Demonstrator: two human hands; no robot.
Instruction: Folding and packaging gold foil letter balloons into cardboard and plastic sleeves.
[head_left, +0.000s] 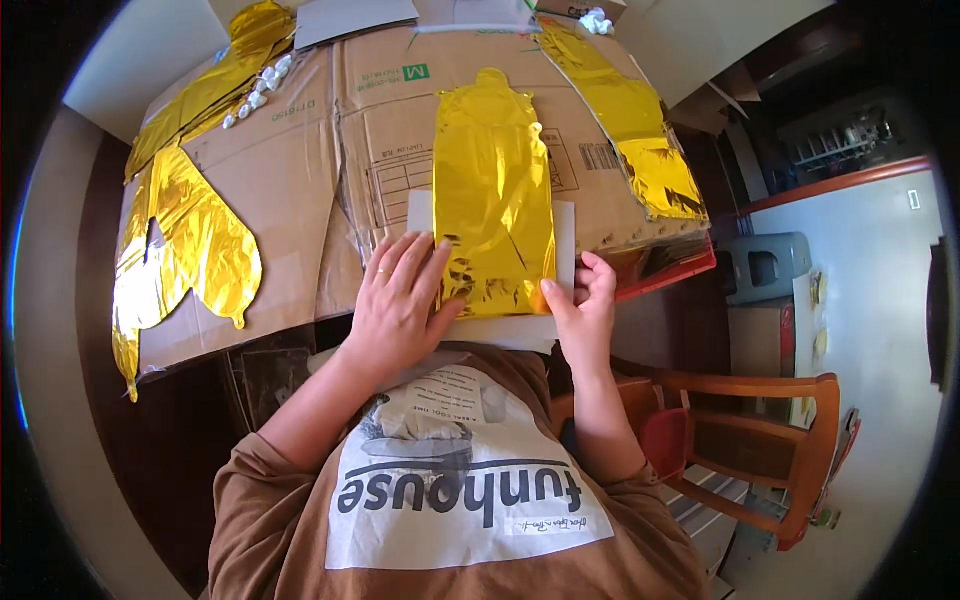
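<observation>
A flat gold foil balloon (493, 190) lies lengthwise in front of me over a white sheet (566, 235), whose edges show at both sides and below. My left hand (400, 290) rests along the balloon's lower left edge, palm down with fingers stretched out. At the lower right corner, my right hand (585, 305) has its thumb on the foil and its other fingers curled by the white sheet's edge; it pinches the corner. Some wrinkles and dark reflections run across the foil near my left fingertips.
Cardboard (290, 210) covers the work surface. More gold foil balloons lie at the left (190, 240) and far right (640, 130). White crumpled bits (262, 85) sit at the back left. A wooden chair (750, 430) and a grey stool (770, 265) stand to the right.
</observation>
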